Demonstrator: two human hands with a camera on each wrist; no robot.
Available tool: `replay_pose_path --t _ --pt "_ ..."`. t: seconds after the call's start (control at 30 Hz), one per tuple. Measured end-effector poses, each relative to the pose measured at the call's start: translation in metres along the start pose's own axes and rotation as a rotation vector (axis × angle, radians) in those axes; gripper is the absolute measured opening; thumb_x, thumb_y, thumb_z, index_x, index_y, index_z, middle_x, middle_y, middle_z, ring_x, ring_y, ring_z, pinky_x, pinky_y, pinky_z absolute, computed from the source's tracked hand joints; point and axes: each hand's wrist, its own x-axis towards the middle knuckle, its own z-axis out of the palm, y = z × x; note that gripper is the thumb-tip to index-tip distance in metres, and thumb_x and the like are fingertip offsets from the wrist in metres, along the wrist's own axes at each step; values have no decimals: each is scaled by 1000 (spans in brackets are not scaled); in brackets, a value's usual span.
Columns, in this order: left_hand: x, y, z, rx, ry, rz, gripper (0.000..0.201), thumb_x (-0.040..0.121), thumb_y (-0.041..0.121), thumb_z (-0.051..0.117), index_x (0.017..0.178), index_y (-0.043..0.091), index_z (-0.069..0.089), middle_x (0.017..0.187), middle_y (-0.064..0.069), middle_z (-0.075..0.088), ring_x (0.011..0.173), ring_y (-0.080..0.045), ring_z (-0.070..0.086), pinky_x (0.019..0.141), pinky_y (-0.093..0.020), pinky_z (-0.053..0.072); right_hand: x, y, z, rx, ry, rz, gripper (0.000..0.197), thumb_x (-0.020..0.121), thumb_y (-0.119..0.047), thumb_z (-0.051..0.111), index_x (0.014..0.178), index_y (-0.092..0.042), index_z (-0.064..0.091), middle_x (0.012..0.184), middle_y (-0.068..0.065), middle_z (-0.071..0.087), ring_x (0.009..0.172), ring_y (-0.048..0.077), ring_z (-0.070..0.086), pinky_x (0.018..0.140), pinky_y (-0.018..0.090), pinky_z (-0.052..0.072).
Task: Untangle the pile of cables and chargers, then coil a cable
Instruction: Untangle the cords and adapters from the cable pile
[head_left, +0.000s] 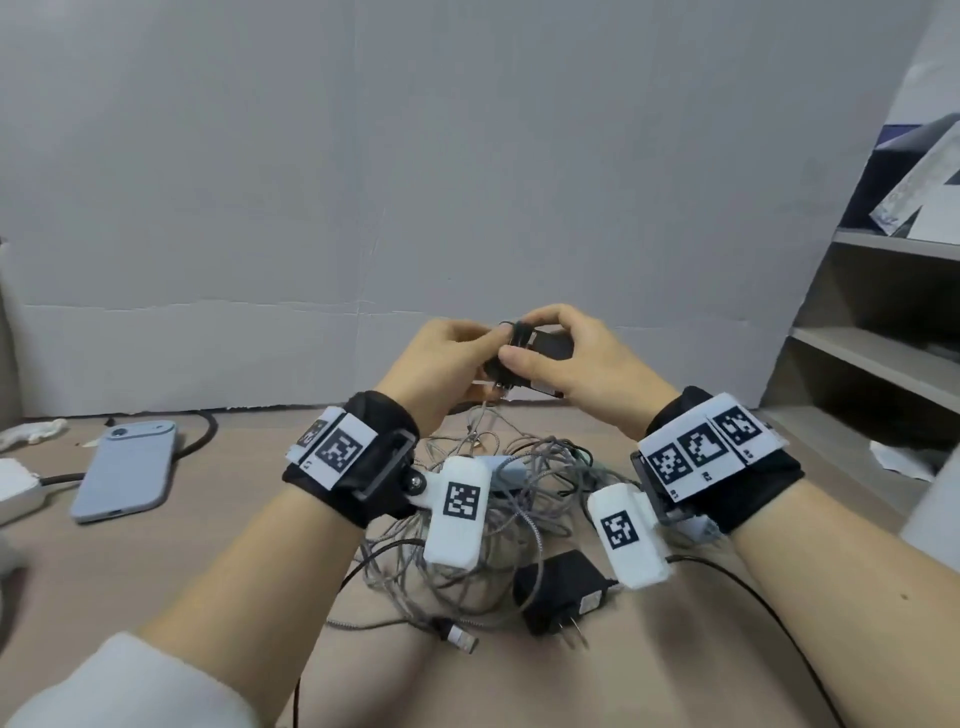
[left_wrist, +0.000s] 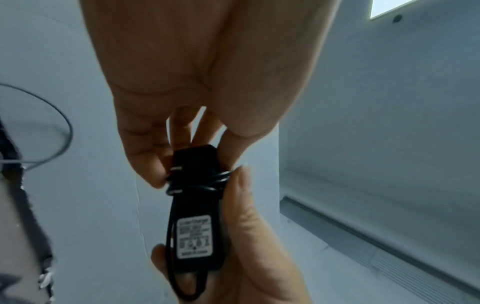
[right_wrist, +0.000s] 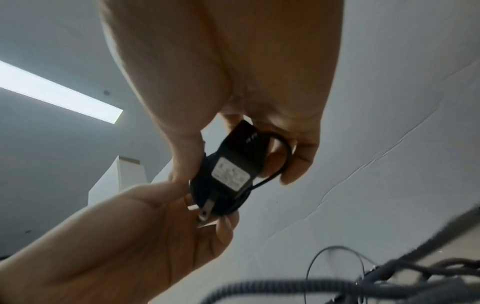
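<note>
**Both hands wind a thin cord round a black charger above the pile**

Head view: the left hand (head_left: 447, 358) and right hand (head_left: 566, 353) meet in the air over the far middle of the desk (head_left: 218, 561), both curled round a small black charger (head_left: 524, 348). Beneath the wrists the tangled pile of cables (head_left: 498, 499) lies in a grey heap, with a second charger (head_left: 563, 592) at its near edge. A phone (head_left: 124, 473) rests toward the left edge, and shelves (head_left: 883, 332) stand at the right.

Left wrist view: the charger (left_wrist: 194, 232) shows its white label, which the head view hides. A thin black cord (left_wrist: 200, 181) is wrapped in several turns round its body. The left fingers (left_wrist: 145, 156) pinch the plug end, and the right hand (left_wrist: 249, 236) cradles the other end, its thumb pressing the turns.

Right wrist view: only here do the metal prongs (right_wrist: 205, 209) show, lying against the left hand (right_wrist: 155, 236), and a slack loop of cord (right_wrist: 283, 156) stands off the body by the right fingers (right_wrist: 298, 164).

That slack loop is the likely trouble: if the thumb lifts, the turns may spring loose. A cord caught on the prongs could also snag.
</note>
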Motion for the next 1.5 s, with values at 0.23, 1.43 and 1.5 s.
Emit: replay_pose_path --t 0.23,1.43,1.5 --pt "-13 30 57 326 -206 146 20 101 18 61 114 9 72 90 -9 74 75 -11 68 66 -22 54 -54 -7 -71 5 3 115 49 71 -26 90 108 -16 59 93 10 67 78 17 66 73 41 58" --pt "-190 -100 598 253 -984 -550 32 101 28 53 91 -1 59 66 -14 63 45 -22 54 45 -28 52 -551 163 -382 -276 870 1291 68 91 -25 73 149 -12 38 104 11 63 82 31 70 67 48 63" --pt "-186 -109 603 214 -954 -681 31 99 28 55 83 2 57 60 -14 59 45 -22 52 43 -25 50 -549 175 -382 -264 809 1336 72 94 -20 69 154 -17 30 113 9 61 88 33 69 62 41 63"
